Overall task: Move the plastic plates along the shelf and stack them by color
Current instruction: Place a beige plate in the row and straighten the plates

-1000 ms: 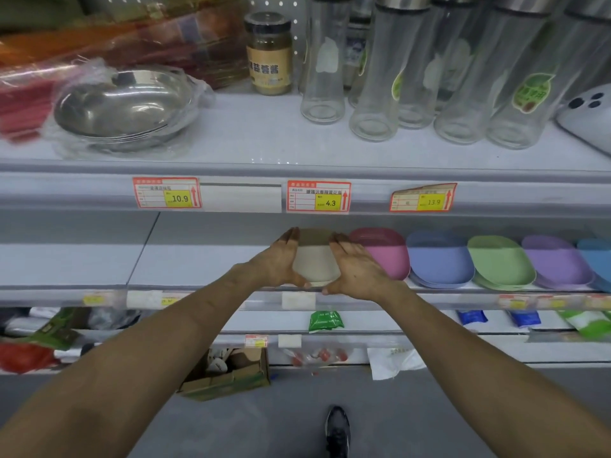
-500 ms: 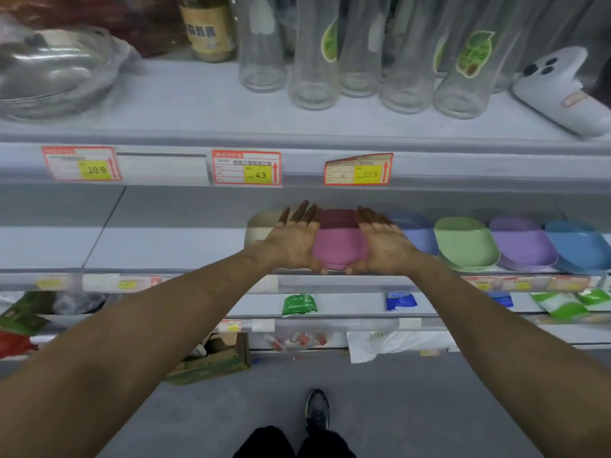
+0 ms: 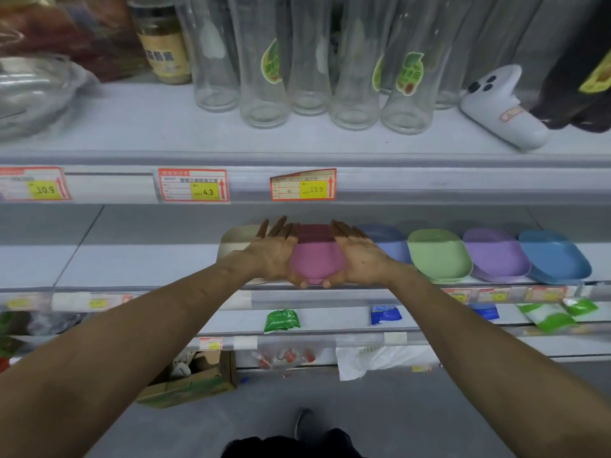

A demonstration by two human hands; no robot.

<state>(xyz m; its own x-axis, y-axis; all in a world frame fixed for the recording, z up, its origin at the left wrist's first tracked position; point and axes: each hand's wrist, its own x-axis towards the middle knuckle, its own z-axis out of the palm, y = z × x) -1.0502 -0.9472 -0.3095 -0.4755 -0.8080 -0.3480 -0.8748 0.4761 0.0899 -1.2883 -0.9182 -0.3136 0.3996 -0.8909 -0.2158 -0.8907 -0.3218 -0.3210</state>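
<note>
— Where is the pink plate (image 3: pixel 315 259)?

— On the middle shelf (image 3: pixel 139 262), close to its near edge, right between the two hands. A beige plate (image 3: pixel 236 241) lies just to its left, partly hidden behind the left hand (image 3: pixel 271 256). A pale blue plate (image 3: pixel 386 242) lies just to its right, partly hidden behind the right hand (image 3: pixel 360 256).

— How are the hands set?

— The left hand lies against the pink plate's left side and the right hand against its right side. On both, the fingers are straight, a little spread, and point toward the far side of the shelf. The thumb tips show at the plate's near rim. So these are flat hands pressing in from both sides, with no fingers wrapped round the plate.

— Is the plate off the shelf?

— I cannot tell. The hands cover its sides.

— And the rest of the row?

— To the right of the pale blue plate come a green plate (image 3: pixel 436 256), a purple plate (image 3: pixel 492 256) and a blue plate (image 3: pixel 552 256), side by side and close together. The green one shows several rims at its near edge, so more than one is stacked there.

— What is above?

— The upper shelf (image 3: pixel 132 127) carries clear glass bottles (image 3: pixel 264 77), with a jar (image 3: pixel 163 44) to their left. Price tags (image 3: pixel 193 185) on its front rail read 10.9, 4.3 and 13.9.
</note>
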